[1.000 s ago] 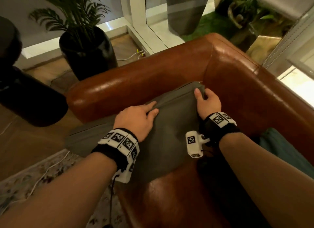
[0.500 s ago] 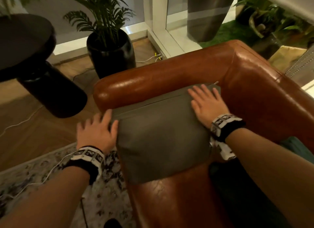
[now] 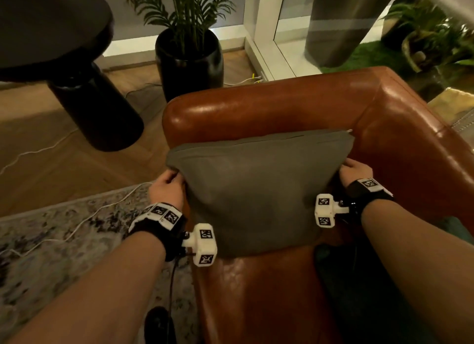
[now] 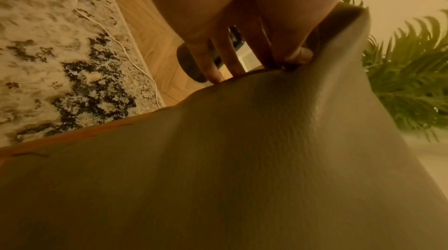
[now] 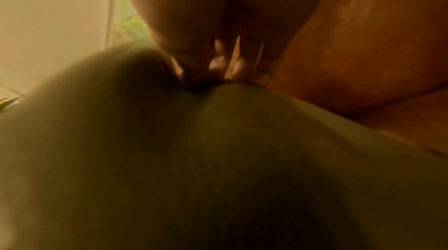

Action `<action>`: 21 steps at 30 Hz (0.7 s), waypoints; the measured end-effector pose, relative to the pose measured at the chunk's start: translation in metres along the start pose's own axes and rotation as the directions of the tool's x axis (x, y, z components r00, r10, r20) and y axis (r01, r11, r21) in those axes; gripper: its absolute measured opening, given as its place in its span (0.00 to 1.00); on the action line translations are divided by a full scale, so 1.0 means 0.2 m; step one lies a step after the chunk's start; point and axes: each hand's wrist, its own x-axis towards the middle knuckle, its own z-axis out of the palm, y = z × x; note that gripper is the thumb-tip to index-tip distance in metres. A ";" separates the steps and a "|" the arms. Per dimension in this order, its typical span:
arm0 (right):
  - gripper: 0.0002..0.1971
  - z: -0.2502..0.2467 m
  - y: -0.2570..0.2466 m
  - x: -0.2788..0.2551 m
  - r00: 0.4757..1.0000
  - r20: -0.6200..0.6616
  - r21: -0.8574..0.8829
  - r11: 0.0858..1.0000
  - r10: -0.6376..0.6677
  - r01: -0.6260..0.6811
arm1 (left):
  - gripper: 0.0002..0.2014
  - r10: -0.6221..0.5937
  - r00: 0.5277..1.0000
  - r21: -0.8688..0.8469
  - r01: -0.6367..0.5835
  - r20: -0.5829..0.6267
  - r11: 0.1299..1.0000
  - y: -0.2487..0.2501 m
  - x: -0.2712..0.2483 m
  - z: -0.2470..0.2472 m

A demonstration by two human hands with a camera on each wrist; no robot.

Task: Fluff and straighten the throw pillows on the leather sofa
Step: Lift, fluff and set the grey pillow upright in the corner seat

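One grey pillow [image 3: 256, 189] propped in the leather sofa [image 3: 269, 107] corner, left hand [image 3: 166, 189] and right hand [image 3: 355, 173] each pinching a side edge. One potted palm [image 3: 188, 61] and one black side table [image 3: 51, 35] behind.

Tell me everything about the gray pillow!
The gray pillow is a squarish cushion of plain matte fabric with a seam along its top edge. It stands puffed up on the brown leather sofa, leaning toward the armrest. The left hand grips its left side and the right hand grips its right side, bunching the cloth there.
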 end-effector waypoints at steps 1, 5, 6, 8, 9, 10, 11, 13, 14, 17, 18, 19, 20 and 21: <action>0.18 -0.02 0.01 0.01 0.999 -0.044 -0.015 1.000 0.008 -0.009 | 0.08 0.000 0.999 -0.021 -0.001 -0.041 1.000 0.00 0.01 0.00; 0.13 -0.10 0.00 0.04 0.982 -0.152 0.101 0.990 0.115 -0.100 | 0.12 -0.029 0.984 -0.096 0.012 -0.175 0.995 0.03 -0.01 -0.06; 0.12 -0.12 0.00 0.04 0.980 -0.160 0.108 0.989 0.118 -0.101 | 0.13 -0.022 0.986 -0.099 0.005 -0.164 0.995 0.04 -0.02 -0.08; 0.12 -0.12 -0.02 0.05 0.978 -0.176 0.132 0.987 0.115 -0.092 | 0.13 -0.008 0.992 -0.109 -0.006 -0.123 0.994 0.04 -0.05 -0.07; 0.13 -0.11 -0.03 0.04 0.981 -0.170 0.138 0.988 0.096 -0.073 | 0.11 0.006 0.996 -0.101 -0.015 -0.094 0.995 0.03 -0.06 -0.07; 0.14 -0.10 -0.05 0.03 0.985 -0.155 0.156 0.986 0.080 -0.055 | 0.09 0.020 0.998 -0.091 -0.025 -0.058 0.996 0.04 -0.08 -0.06; 0.16 -0.10 -0.08 0.03 0.989 -0.135 0.159 0.987 0.063 -0.041 | 0.09 0.044 0.999 -0.096 -0.047 -0.026 0.994 0.05 -0.10 -0.05; 0.26 -0.08 -0.13 0.02 0.991 -0.096 0.282 0.957 0.093 -0.062 | 0.16 0.046 0.998 -0.147 -0.039 0.044 0.988 0.06 -0.12 -0.03; 0.29 -0.07 -0.15 0.03 0.989 -0.086 0.331 0.940 0.121 -0.087 | 0.19 0.033 0.998 -0.152 -0.025 0.053 0.988 0.06 -0.11 -0.03; 0.27 -0.07 -0.18 0.03 0.988 -0.154 0.211 0.977 0.015 0.018 | 0.21 0.074 0.995 -0.094 -0.079 -0.059 0.992 0.07 -0.08 0.00; 0.27 -0.08 -0.17 0.04 0.985 -0.172 0.183 0.982 -0.009 0.041 | 0.21 0.072 0.988 -0.110 -0.087 -0.137 0.990 0.10 -0.07 0.01; 0.26 -0.10 -0.17 0.04 0.982 -0.187 0.155 0.987 -0.019 0.049 | 0.20 0.060 0.982 -0.154 -0.088 -0.179 0.984 0.13 -0.06 0.00; 0.26 -0.11 -0.17 0.04 0.981 -0.193 0.125 0.991 -0.019 0.043 | 0.19 0.043 0.982 -0.208 -0.082 -0.186 0.975 0.16 -0.05 0.00; 0.25 -0.12 -0.17 0.04 0.983 -0.183 0.100 0.994 -0.016 0.035 | 0.19 0.028 0.985 -0.209 -0.065 -0.172 0.976 0.17 -0.03 -0.01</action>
